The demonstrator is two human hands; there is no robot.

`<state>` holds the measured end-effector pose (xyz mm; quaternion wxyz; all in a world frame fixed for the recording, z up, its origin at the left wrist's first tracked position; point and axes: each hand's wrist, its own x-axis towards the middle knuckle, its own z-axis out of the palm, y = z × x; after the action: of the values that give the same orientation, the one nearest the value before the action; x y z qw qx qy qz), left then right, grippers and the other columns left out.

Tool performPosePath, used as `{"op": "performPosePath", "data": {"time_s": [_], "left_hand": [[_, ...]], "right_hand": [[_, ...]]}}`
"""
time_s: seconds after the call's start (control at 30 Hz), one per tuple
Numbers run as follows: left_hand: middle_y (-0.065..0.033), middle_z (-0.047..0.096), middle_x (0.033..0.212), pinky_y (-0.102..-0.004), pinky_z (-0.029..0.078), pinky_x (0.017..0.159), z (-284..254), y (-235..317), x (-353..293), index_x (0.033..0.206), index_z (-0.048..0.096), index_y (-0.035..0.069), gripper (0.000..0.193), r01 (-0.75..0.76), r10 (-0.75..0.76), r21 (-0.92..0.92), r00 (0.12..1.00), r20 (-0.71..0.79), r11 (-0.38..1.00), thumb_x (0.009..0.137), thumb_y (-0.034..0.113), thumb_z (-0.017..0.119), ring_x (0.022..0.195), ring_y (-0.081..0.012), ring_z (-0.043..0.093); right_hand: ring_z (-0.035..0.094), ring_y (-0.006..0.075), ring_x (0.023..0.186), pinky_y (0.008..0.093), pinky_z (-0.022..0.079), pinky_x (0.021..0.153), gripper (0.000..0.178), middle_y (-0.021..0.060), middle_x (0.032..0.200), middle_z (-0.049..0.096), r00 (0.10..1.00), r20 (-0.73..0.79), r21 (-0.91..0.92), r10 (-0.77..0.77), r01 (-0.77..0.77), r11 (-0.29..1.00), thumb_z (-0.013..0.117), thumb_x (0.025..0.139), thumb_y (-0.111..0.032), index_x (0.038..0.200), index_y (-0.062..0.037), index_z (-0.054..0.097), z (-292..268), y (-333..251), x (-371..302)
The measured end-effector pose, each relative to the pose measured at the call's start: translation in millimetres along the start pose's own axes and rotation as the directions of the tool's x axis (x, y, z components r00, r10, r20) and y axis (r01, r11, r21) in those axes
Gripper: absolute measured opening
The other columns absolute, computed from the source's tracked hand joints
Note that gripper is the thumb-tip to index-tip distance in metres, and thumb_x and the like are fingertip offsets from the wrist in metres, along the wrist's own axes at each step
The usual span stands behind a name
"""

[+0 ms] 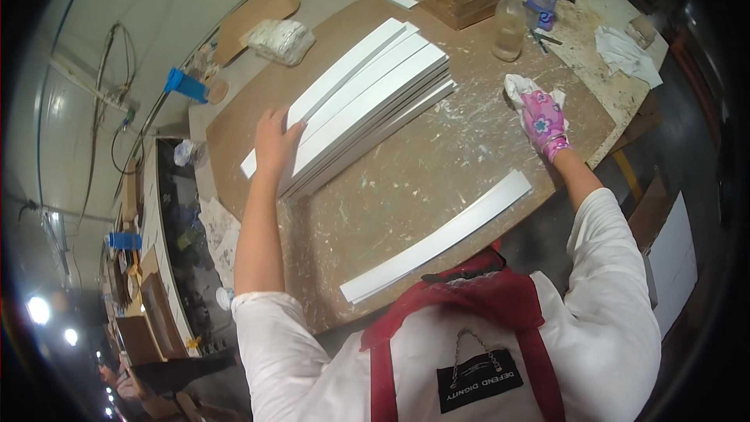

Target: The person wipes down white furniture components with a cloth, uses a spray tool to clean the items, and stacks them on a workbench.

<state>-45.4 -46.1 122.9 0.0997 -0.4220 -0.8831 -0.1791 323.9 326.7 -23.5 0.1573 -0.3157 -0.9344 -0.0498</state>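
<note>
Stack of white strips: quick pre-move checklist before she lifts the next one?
1. Left hand is on the stack of white strips: ok, bare palm flat on the near end.
2. Right hand free: not ok, gloved and pressing a white rag.
3. Stack squared: not ok, strips fanned and offset.
4. Single white strip safely on the table: not ok, its near end hangs over the edge.
5. Plastic bottle clear of the stack: ok, upright and apart.
6. Grip on the top strip: cannot tell.

Single head-worn fisheye view, looking steeply down, close over the worktable (437, 164)
</note>
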Motion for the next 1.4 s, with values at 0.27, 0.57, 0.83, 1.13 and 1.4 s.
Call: {"op": "performPosePath", "data": {"time_s": [0.27, 0.57, 0.83, 1.13, 1.4], "left_hand": [[-0.0169, 0.056, 0.105, -0.0402, 0.042, 0.084, 20.1, 102.1, -108.6, 0.107, 0.058, -0.001, 0.042, -0.211, 0.214, -0.168, 0.977, 0.000, 0.963, 0.071, 0.015, 0.073, 0.096, -0.0344, 0.053], [-0.0174, 0.055, 0.107, -0.0434, 0.039, 0.085, 120.2, 112.3, -155.5, 0.111, 0.055, 0.001, 0.045, -0.150, 0.200, -0.306, 0.970, 0.141, 0.940, 0.074, 0.022, 0.071, 0.099, -0.0362, 0.050], [-0.0246, 0.045, 0.122, -0.0452, 0.036, 0.095, 75.6, 62.7, -181.0, 0.125, 0.047, 0.002, 0.072, 0.112, -0.063, -0.222, 0.974, 0.216, 0.969, 0.064, 0.024, 0.079, 0.110, -0.0406, 0.044], [-0.0161, 0.058, 0.106, -0.0355, 0.047, 0.079, 72.7, 29.6, -226.2, 0.131, 0.046, 0.004, 0.067, 0.395, -0.313, -0.472, 0.918, 0.245, 0.789, 0.071, 0.012, 0.075, 0.090, -0.0292, 0.058], [-0.0152, 0.060, 0.114, -0.0322, 0.048, 0.084, 82.8, 25.4, -228.3, 0.143, 0.026, 0.005, 0.088, 0.411, -0.375, -0.704, 0.901, 0.219, 0.578, 0.069, 0.002, 0.075, 0.100, -0.0248, 0.059]], "right_hand": [[0.056, 0.0286, 0.106, 0.0381, 0.043, 0.095, 0.032, 0.0118, 0.114, 0.061, 0.959, -0.257, 0.326, 0.119, -0.030, 0.945, 0.051, 0.087, -0.016, 0.117, -0.0084, 0.059, -75.5, 27.8, 10.4], [0.057, 0.0248, 0.104, 0.0411, 0.042, 0.092, 0.024, 0.0080, 0.113, 0.060, 0.811, 0.250, 0.421, -0.529, 0.401, 0.813, 0.047, 0.086, -0.025, 0.103, -0.0174, 0.062, -35.3, -171.4, -20.7], [0.052, 0.0105, 0.071, 0.0260, 0.045, 0.062, 0.022, 0.0009, 0.082, 0.059, 0.928, 0.352, 0.866, 0.118, -0.371, 0.335, 0.055, 0.092, -0.025, 0.106, -0.0099, 0.062, -29.6, 22.0, 42.0], [0.063, 0.0262, 0.076, 0.0397, 0.051, 0.064, 0.015, 0.0117, 0.085, 0.063, 0.675, 0.105, 0.262, -0.731, 0.690, 0.675, 0.054, 0.075, -0.010, 0.088, -0.0077, 0.059, -70.9, -215.8, -17.9], [0.059, 0.0182, 0.096, 0.0384, 0.045, 0.072, 0.020, 0.0070, 0.098, 0.060, 0.539, 0.129, 0.636, -0.832, 0.599, 0.487, 0.055, 0.081, -0.017, 0.101, -0.0193, 0.055, -57.4, -339.2, -44.2]]}}
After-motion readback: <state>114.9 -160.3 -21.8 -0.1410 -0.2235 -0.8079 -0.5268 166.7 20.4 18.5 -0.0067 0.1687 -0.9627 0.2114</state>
